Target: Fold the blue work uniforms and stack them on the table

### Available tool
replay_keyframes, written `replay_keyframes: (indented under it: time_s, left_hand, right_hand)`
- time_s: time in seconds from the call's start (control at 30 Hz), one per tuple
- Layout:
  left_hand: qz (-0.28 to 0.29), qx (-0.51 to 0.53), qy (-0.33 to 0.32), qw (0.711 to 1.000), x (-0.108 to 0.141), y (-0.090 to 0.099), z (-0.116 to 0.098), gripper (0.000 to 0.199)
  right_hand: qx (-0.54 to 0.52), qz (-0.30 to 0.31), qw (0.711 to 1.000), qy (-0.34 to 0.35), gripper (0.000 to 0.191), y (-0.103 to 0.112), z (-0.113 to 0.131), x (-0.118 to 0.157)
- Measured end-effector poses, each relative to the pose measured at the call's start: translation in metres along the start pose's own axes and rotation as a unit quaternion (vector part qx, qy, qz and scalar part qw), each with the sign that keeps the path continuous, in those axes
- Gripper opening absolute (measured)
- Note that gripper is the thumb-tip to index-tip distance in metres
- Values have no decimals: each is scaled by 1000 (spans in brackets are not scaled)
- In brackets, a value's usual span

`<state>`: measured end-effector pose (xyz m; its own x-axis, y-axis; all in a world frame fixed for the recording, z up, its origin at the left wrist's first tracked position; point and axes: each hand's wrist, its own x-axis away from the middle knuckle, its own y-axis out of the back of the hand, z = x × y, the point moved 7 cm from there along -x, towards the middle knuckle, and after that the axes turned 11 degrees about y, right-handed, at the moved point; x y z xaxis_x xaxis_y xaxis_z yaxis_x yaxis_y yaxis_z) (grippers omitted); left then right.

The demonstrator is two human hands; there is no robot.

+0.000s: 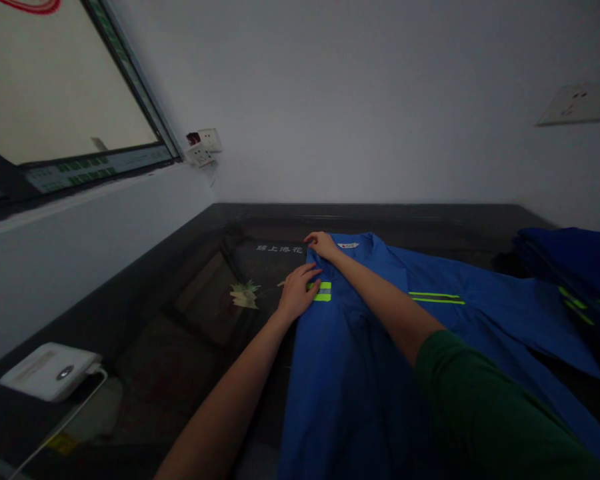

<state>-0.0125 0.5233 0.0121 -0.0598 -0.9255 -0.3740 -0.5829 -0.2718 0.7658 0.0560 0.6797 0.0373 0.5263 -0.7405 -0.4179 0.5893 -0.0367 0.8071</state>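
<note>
A blue work jacket (347,327) with yellow-green reflective strips lies on the dark table, its left side folded inward and its right sleeve spread out. My left hand (297,291) rests at the folded left edge beside a short reflective strip, fingers stretched out and thumb apart. Farther up, my right hand (323,245) touches the shoulder next to the collar, its fingers extended and slightly bent over the cloth. My right forearm crosses above the jacket and hides part of its front. A white label shows inside the collar.
Folded dark blue garments (575,257) with reflective strips are stacked at the right. A white box-like device (53,370) with a cable sits on the glossy dark table (180,347) at the left. Wall sockets (203,148) and a window (70,87) are at the back left.
</note>
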Motion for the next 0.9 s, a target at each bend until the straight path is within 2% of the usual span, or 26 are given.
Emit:
replay_keyframes:
  time_s: [0.2, 0.33, 0.43, 0.63, 0.8, 0.9]
  left_hand:
    - [66, -70, 0, 995, 3, -13, -1, 40]
    - [66, -99, 8, 993, 4, -13, -1, 40]
    - [71, -119, 5, 990, 5, -13, -2, 40]
    - [65, -142, 3, 988, 6, -13, -5, 45]
    - [58, -151, 17, 987, 6, -11, -4, 43]
    - [56, -158, 18, 986, 6, -12, -4, 43]
  right_hand:
    - [47, -17, 998, 38, 25, 10, 14, 6]
    - [90, -55, 994, -5, 26, 23, 12, 11]
    - [100, -9, 995, -28, 24, 20, 7, 14]
    - [121, 38, 992, 9, 27, 6, 9, 15]
    - [164, 51, 984, 43, 25, 0, 22, 23]
    - [203, 25, 976, 79, 29, 6, 34, 28]
